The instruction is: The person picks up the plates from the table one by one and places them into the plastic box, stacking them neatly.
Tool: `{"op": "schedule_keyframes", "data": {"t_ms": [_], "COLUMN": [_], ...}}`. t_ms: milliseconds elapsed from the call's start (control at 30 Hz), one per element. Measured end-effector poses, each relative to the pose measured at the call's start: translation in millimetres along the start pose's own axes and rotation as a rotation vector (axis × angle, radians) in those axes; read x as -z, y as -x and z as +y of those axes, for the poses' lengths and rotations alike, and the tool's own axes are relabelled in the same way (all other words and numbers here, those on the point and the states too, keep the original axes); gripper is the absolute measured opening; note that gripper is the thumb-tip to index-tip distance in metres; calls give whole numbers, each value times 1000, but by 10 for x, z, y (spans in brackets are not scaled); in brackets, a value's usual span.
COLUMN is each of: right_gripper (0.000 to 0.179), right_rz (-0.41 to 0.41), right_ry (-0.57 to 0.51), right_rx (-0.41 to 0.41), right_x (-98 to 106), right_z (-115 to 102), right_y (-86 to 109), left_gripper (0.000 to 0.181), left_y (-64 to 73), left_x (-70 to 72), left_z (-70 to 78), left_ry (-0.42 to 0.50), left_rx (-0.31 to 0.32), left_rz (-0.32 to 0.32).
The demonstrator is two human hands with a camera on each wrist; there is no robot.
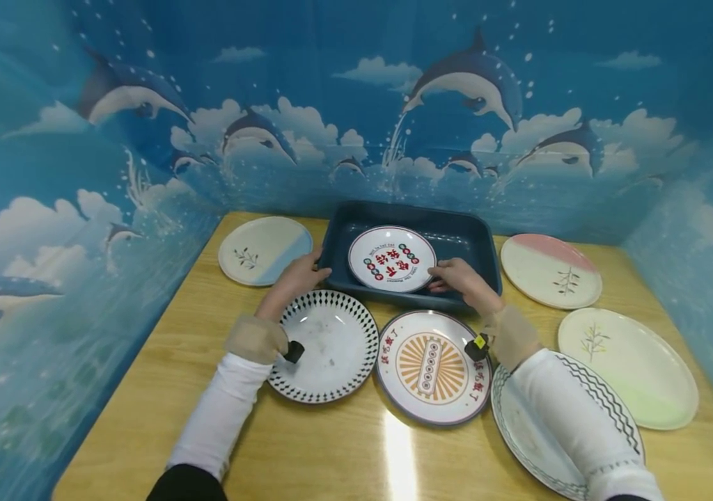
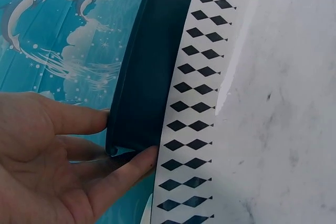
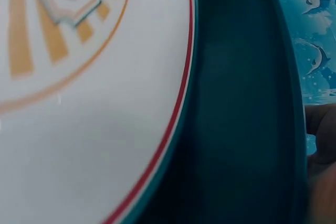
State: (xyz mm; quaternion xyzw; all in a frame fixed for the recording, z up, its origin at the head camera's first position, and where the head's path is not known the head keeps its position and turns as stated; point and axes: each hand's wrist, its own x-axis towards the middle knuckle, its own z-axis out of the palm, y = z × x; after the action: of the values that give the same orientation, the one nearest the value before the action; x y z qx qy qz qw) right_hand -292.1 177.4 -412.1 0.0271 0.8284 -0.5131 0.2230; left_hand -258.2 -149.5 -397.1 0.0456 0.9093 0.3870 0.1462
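Wooden desk [image 1: 306, 449]; dark tray [image 1: 464, 243] lying crosswise
Left hand [image 1: 299, 275] grips the tray's left end; right hand [image 1: 460, 277] (the nearer) pinches the small plate's [image 1: 392, 259] rim; plate inside tray, left of that hand.

Looks like a staged recording booth; building type behind it can't be told. Evidence: printed backdrop [image 1: 306, 42], dolphins and clouds, walls off left, back and right, and fills the background in both wrist views too. Wood-grain table [image 1: 325, 452] sits inside it, with a dark blue tray [image 1: 466, 247] and mixed plates [image 1: 325, 348] laid out. Person has small black units [image 1: 294, 351] on beige straps [image 1: 256, 339], one per wrist.
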Motion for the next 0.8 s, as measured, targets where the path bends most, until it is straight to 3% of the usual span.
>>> {"op": "schedule_keyframes", "data": {"t_ms": [333, 433, 533, 667, 800], "right_gripper": [50, 51, 52, 51, 51], "right_rz": [7, 13, 76, 219, 294], "right_ry": [105, 112, 141, 267, 418], "right_rx": [19, 32, 80, 185, 249], "right_x": [-18, -3, 48, 181, 361], "right_z": [-11, 8, 22, 13, 37], "right_y": [57, 79, 143, 289, 456], "left_gripper": [70, 69, 66, 59, 56], "left_y": [-18, -24, -15, 32, 153], "left_x": [41, 61, 115, 310, 606], "left_z": [-42, -68, -142, -287, -473], "left_ry": [-31, -25, 9, 64, 102], "left_rx": [9, -12, -50, -55, 13], "left_rz": [-20, -26, 0, 81, 169]}}
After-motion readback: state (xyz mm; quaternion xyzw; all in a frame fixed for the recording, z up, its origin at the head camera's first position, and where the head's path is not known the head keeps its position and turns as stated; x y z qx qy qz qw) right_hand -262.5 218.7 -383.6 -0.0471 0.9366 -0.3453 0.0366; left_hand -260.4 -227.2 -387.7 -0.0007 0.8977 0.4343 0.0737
